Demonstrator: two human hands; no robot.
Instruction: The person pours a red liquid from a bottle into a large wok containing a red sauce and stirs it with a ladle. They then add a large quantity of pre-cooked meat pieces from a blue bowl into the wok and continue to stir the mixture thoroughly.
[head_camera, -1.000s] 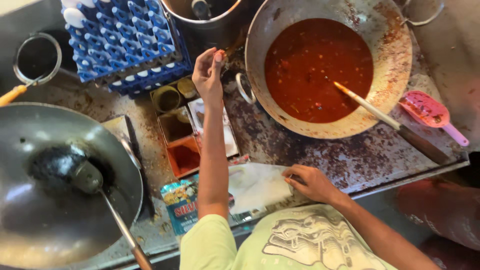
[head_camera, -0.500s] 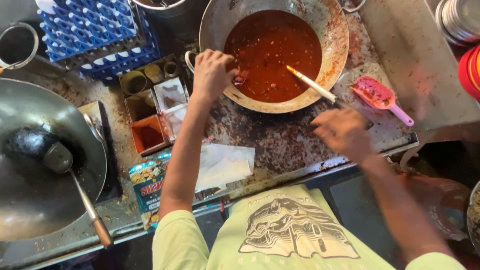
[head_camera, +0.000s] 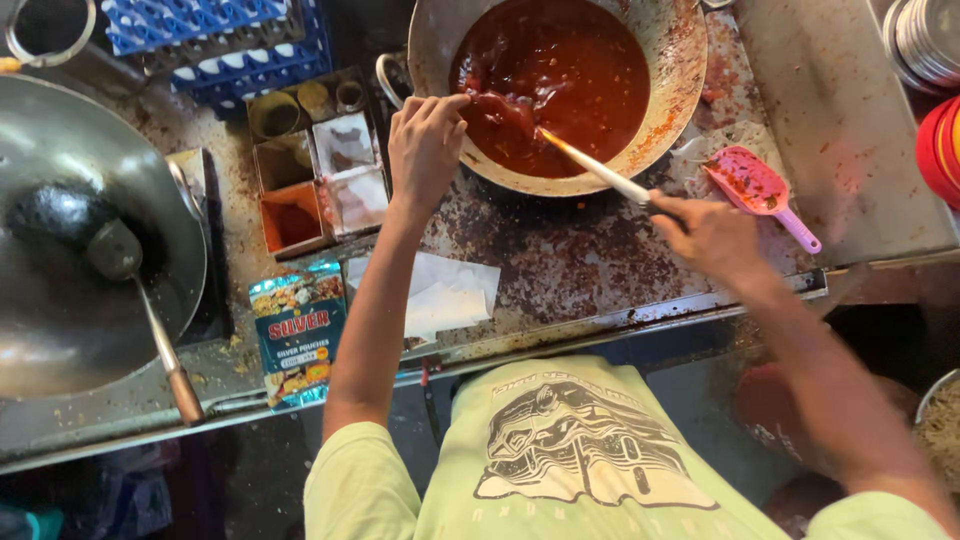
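Spoon handle slants from right hand up-left into red sauce.

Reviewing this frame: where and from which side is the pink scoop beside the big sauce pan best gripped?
Grip the pink scoop by its thin handle, coming from the lower right. The handle points that way, lies free on the counter, while the wide bowl end looks smeared with sauce.

Even, fairly bright light (soft shadows), slight motion blur throughout.
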